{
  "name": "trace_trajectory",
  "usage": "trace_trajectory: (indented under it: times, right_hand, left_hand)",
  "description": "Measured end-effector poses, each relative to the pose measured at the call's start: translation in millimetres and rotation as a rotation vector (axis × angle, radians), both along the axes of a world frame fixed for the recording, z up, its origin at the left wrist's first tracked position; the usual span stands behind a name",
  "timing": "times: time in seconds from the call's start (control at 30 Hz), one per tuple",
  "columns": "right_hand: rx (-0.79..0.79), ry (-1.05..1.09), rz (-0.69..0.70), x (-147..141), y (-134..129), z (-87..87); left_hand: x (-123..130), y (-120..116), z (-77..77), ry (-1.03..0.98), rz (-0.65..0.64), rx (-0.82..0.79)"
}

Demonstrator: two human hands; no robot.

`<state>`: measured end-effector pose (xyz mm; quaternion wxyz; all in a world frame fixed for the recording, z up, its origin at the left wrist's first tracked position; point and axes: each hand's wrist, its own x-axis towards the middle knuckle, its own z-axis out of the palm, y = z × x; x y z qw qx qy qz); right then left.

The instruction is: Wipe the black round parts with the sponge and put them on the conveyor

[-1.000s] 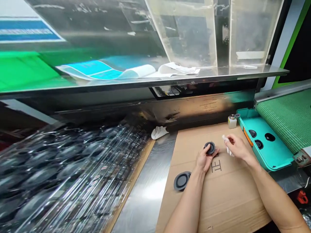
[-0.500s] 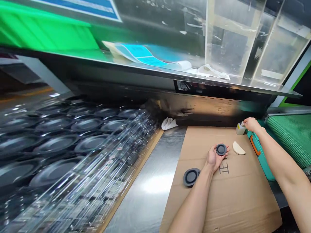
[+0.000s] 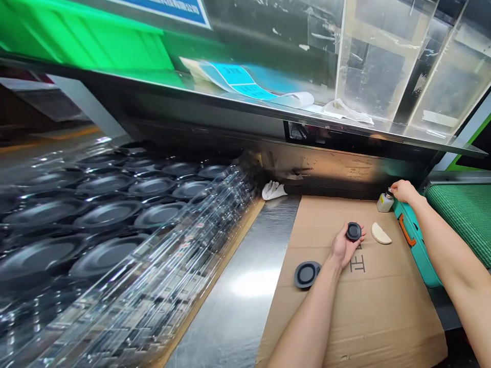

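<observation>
My left hand (image 3: 344,249) is turned palm up over the cardboard, holding a small round black dish-shaped part (image 3: 353,231) on the palm and fingers. At the far right, my right hand (image 3: 405,192) has its fingers curled at the top of a small whitish bottle (image 3: 384,202) with a yellow mark. Whether those fingers pinch something is too small to tell. Beside my left forearm lies a larger dark grey rounded part (image 3: 307,275) with a ring-shaped recess. A cream half-round pad (image 3: 381,233) rests between my left hand and the bottle.
Clear plastic trays (image 3: 192,255) holding several round black parts fill the left side. A teal case (image 3: 416,243) with an orange handle borders the cardboard sheet (image 3: 383,317). Beyond it is a green conveyor belt (image 3: 460,214). A metal shelf (image 3: 245,105) with blue labels overhangs the back.
The view has shifted slightly, so most things appear a little further right. My left hand still holds the round black part, and my right hand stays at the bottle's top.
</observation>
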<state>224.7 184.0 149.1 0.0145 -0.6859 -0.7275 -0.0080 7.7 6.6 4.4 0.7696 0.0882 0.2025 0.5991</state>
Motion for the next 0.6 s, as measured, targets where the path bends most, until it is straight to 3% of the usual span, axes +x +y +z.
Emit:
trace_trajectory:
  times: [0.13, 0.2, 0.3, 0.4, 0.47, 0.6]
  right_hand:
    - [-0.013, 0.045, -0.054, -4.2, -9.5, 5.7]
    - [0.116, 0.111, -0.033, -9.8, -26.3, 7.8]
    - [0.387, 0.324, 0.132, -27.5, -71.9, -1.5]
    - [0.433, 0.565, 0.300, -53.6, -127.2, -32.7]
    - [0.354, 0.638, 0.404, -70.8, -155.1, -61.1]
    - [0.246, 0.623, 0.454, -94.7, -174.0, -110.2]
  left_hand:
    - [2.2, -0.4, -0.4, 0.023, -0.007, -0.008]
    - [2.4, 0.3, -1.4, 0.030, 0.006, -0.002]
    - [1.7, 2.2, -3.8, 0.037, 0.025, 0.014]
    - [1.8, 3.0, -5.4, 0.052, 0.036, 0.024]
    - [3.1, 2.2, -5.0, 0.052, 0.036, 0.029]
    - [7.0, -1.3, -2.7, 0.036, 0.042, -0.007]
